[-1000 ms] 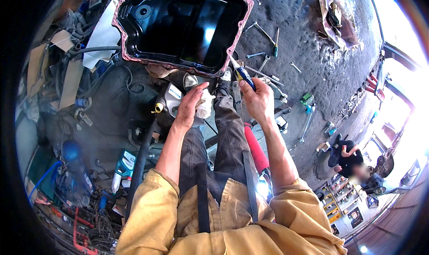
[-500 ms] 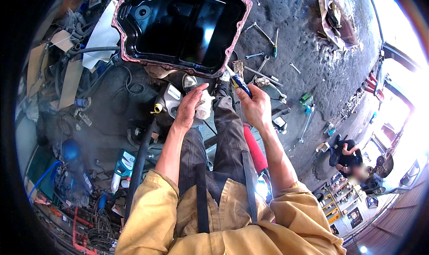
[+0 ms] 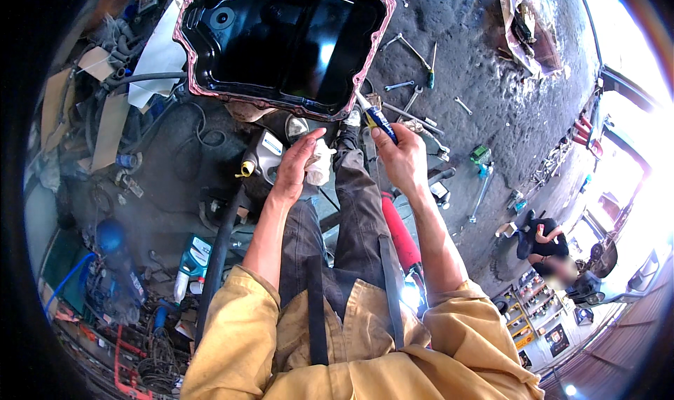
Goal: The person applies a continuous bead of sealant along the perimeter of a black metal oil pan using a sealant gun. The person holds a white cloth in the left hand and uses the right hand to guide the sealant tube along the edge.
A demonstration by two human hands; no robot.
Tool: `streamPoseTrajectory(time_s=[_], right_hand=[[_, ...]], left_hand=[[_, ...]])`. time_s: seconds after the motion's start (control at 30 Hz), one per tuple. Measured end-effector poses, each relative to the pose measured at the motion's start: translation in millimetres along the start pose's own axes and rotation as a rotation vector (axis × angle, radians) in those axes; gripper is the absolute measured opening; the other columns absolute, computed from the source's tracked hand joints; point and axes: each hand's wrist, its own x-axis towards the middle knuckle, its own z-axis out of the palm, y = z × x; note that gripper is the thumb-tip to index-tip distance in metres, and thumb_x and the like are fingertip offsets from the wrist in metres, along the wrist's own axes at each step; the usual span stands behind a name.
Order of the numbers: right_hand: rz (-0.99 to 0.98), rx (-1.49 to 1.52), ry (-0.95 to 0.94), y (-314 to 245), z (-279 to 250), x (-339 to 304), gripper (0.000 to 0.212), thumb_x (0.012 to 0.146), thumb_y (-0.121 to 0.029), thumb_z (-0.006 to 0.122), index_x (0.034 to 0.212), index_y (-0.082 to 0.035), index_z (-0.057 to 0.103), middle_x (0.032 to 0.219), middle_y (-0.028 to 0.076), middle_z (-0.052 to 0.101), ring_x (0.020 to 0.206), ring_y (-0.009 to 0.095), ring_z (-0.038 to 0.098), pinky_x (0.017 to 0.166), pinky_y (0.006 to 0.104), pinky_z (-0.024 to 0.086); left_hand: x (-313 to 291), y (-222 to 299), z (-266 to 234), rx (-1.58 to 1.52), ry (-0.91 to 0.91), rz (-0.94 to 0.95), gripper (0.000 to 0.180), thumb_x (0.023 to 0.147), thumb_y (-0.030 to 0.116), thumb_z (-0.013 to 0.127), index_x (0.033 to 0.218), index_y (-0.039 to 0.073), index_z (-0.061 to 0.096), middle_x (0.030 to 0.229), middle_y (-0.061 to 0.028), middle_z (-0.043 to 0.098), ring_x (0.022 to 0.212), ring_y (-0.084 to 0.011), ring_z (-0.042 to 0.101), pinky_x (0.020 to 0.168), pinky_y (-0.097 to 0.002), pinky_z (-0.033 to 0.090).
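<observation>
A black oil pan (image 3: pixel 253 60) with a pinkish bead of sealant along its rim is ahead of me, its hollow side facing up. My right hand (image 3: pixel 405 154) grips a blue, white and yellow sealant tube (image 3: pixel 380 123). The tube's pale nozzle points up at the pan's near right corner, at or very close to the rim; actual contact is too small to tell. Below the pan, my left hand (image 3: pixel 295 167) holds a crumpled white rag (image 3: pixel 320 163) against its palm, the fingers pointing up and right.
Wrenches (image 3: pixel 399 86) and a screwdriver (image 3: pixel 432 70) lie on the dark floor to the right. A grey jug (image 3: pixel 265 154) with a yellow cap stands left of my legs. Hoses and cardboard (image 3: pixel 111 130) clutter the far left. Another person (image 3: pixel 547 240) is at the right.
My right hand has shifted slightly up, bringing the tube's nozzle a little higher along the pan's right corner. The left hand with the rag has barely moved.
</observation>
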Motion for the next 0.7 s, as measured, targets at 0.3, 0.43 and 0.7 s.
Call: streamPoseTrajectory(time_s=[0.3, 0.43, 0.7], right_hand=[[-0.009, 0.038, -0.006, 2.0, -1.2, -7.2, 0.033, 0.095, -0.034, 0.067, 0.090, -0.002, 0.066, 0.066, 0.004, 0.058, 0.061, 0.014, 0.053, 0.057, 0.0316, 0.041], [0.045, -0.013, -0.004, -13.0, -9.1, 7.5, 0.034, 0.092, -0.038, 0.066, 0.098, -0.005, 0.070, 0.072, 0.014, 0.066, 0.068, 0.027, 0.065, 0.067, 0.0397, 0.050], [0.070, -0.032, -0.059, -8.4, -7.9, 2.3, 0.034, 0.092, -0.037, 0.066, 0.097, -0.004, 0.070, 0.070, 0.014, 0.065, 0.066, 0.025, 0.064, 0.065, 0.0397, 0.048]], left_hand=[[4.3, 3.0, -3.4, -0.013, 0.010, 0.024, 0.043, 0.105, 0.030, 0.051, 0.140, 0.004, 0.055, 0.114, -0.0014, 0.065, 0.096, -0.0102, 0.061, 0.084, -0.0265, 0.049], [7.2, 3.4, -2.9, -0.047, 0.003, 0.021, 0.043, 0.105, 0.030, 0.051, 0.140, 0.005, 0.056, 0.112, -0.0011, 0.065, 0.095, -0.0099, 0.061, 0.083, -0.0270, 0.050], [5.7, 8.0, 0.6, -0.076, 0.033, 0.025, 0.043, 0.105, 0.030, 0.052, 0.139, 0.005, 0.056, 0.109, -0.0003, 0.065, 0.094, -0.0097, 0.061, 0.083, -0.0275, 0.050]])
